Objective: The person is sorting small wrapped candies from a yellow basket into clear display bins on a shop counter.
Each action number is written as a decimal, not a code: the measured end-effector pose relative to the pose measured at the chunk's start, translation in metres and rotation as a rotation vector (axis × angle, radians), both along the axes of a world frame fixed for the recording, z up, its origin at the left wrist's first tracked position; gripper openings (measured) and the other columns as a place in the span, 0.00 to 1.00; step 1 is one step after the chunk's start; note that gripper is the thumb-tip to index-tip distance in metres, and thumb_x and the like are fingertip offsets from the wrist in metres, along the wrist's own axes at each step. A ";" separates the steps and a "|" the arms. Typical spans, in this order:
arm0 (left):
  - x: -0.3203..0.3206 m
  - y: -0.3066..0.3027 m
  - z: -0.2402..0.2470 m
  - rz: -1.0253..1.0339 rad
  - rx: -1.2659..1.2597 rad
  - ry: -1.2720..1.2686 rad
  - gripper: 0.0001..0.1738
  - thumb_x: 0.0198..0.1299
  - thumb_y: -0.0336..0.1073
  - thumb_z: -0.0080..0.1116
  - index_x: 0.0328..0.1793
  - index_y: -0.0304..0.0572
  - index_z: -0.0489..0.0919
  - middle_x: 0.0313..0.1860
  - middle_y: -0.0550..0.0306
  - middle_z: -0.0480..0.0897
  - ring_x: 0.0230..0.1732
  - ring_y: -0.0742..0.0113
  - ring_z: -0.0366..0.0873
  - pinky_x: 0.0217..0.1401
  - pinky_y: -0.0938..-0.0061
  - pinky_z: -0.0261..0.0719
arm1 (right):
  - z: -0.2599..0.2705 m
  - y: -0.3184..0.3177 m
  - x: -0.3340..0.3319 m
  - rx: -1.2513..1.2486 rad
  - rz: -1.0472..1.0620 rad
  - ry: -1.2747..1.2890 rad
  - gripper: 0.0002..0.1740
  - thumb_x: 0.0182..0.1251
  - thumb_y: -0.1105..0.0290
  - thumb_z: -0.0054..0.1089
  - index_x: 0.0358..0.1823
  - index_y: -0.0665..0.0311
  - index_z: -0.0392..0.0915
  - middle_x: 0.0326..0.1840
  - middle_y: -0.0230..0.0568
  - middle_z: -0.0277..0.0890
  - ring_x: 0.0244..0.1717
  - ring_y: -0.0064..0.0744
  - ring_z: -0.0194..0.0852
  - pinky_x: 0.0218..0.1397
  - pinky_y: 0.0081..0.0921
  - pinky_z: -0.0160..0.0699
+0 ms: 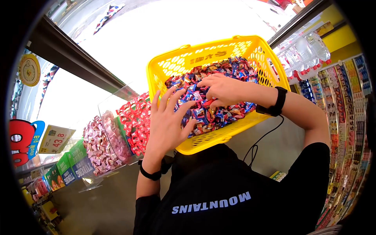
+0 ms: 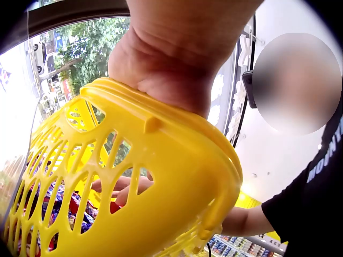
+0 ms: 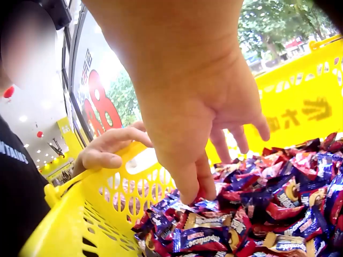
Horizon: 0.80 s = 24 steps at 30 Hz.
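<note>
A yellow plastic basket (image 1: 188, 146) holds a heap of small wrapped candies (image 1: 199, 124) in blue, red and gold wrappers. My right hand (image 1: 225, 91) reaches in over the heap. Its thumb and forefinger dip down among the wrappers (image 3: 214, 235), while the other fingers spread loosely above; whether a candy sits between thumb and forefinger I cannot tell. At the basket's left end is my left hand (image 1: 169, 117), fingers fanned out and the heel of the hand against the rim (image 2: 161, 110). Its fingers appear over that rim in the right wrist view.
Clear bins of red-wrapped candies (image 1: 135, 121) and pink-wrapped candies (image 1: 102, 143) stand left of the basket. A price card (image 1: 56, 139) is farther left. Water bottles (image 1: 305, 53) and packed shelves (image 1: 340, 117) line the right side. A black cable (image 1: 254, 148) hangs below my right wrist.
</note>
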State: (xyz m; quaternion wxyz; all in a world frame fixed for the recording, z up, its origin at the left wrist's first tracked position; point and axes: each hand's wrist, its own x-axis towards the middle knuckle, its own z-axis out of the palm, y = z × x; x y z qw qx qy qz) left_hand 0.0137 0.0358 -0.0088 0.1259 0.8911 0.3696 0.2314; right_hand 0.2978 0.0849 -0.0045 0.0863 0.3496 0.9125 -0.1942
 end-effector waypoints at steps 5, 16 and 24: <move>-0.002 -0.004 0.006 -0.018 -0.022 -0.004 0.27 0.61 0.50 0.75 0.67 0.60 0.86 0.78 0.55 0.76 0.86 0.45 0.63 0.91 0.37 0.50 | 0.032 -0.038 -0.015 0.180 -0.029 0.247 0.13 0.62 0.60 0.79 0.41 0.59 0.91 0.76 0.47 0.75 0.81 0.50 0.67 0.84 0.54 0.61; 0.010 -0.031 0.017 -0.047 0.157 0.065 0.18 0.55 0.45 0.79 0.51 0.59 0.90 0.72 0.62 0.80 0.80 0.50 0.72 0.87 0.33 0.57 | 0.019 -0.113 -0.042 0.573 -0.215 0.463 0.10 0.64 0.66 0.72 0.42 0.61 0.85 0.75 0.46 0.75 0.81 0.51 0.69 0.84 0.60 0.63; 0.015 -0.031 0.015 0.016 0.294 -0.039 0.18 0.51 0.41 0.82 0.50 0.58 0.91 0.62 0.69 0.87 0.73 0.54 0.78 0.86 0.36 0.62 | -0.008 -0.112 -0.041 0.471 -0.388 0.797 0.12 0.62 0.65 0.77 0.40 0.63 0.85 0.75 0.48 0.75 0.80 0.55 0.69 0.83 0.60 0.64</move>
